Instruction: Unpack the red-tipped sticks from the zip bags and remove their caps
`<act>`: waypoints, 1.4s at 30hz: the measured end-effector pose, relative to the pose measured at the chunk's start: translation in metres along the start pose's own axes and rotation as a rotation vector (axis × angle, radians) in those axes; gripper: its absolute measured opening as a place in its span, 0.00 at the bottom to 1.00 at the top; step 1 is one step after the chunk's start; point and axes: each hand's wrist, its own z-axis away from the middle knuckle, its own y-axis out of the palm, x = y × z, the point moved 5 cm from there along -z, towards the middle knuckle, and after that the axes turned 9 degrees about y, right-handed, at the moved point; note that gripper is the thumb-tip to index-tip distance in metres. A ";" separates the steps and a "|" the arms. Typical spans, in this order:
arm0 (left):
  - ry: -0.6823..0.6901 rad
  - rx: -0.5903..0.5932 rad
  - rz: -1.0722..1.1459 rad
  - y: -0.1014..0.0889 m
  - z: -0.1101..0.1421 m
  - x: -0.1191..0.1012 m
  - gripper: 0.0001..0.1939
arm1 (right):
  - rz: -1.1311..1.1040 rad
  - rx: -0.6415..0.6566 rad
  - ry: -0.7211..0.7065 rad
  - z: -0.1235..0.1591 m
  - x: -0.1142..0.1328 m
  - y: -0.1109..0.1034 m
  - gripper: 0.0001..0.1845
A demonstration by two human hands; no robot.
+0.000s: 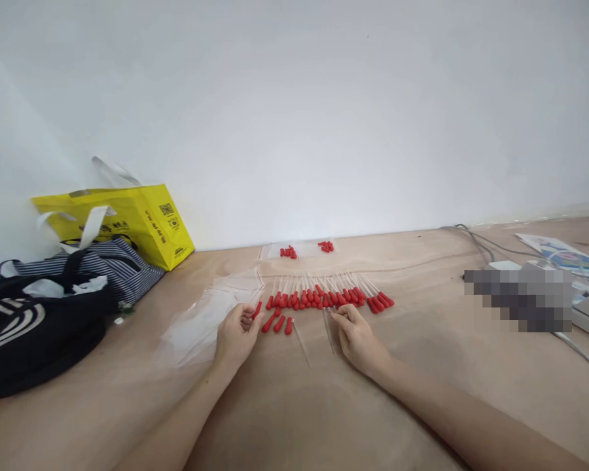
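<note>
My left hand is closed on a red rubber dropper bulb, held between thumb and fingers. Right beside it, a few loose red bulbs lie on the table. My right hand pinches at the upper end of thin glass dropper tubes; its fingertips partly hide the grip. Another clear glass tube lies between the hands. Just beyond them, a row of assembled droppers has its red bulbs toward me and its glass stems pointing to the wall.
Clear plastic bags lie left of my left hand. Behind the row, two small groups of red pieces rest on clear plastic. A yellow bag, striped bag and black bag stand left. Cables and papers lie right.
</note>
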 end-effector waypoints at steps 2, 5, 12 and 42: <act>-0.018 0.049 -0.027 0.003 0.000 0.003 0.11 | 0.024 0.015 0.000 -0.001 0.002 0.001 0.15; -0.021 0.128 -0.014 0.007 0.000 0.002 0.12 | 0.089 0.046 -0.006 -0.002 0.006 0.001 0.13; 0.196 0.055 -0.139 0.000 -0.002 -0.015 0.12 | 0.138 0.154 -0.016 0.002 0.017 -0.004 0.09; 0.606 0.047 -0.037 -0.005 0.017 -0.065 0.06 | 0.132 -0.142 -0.187 0.005 0.029 -0.034 0.16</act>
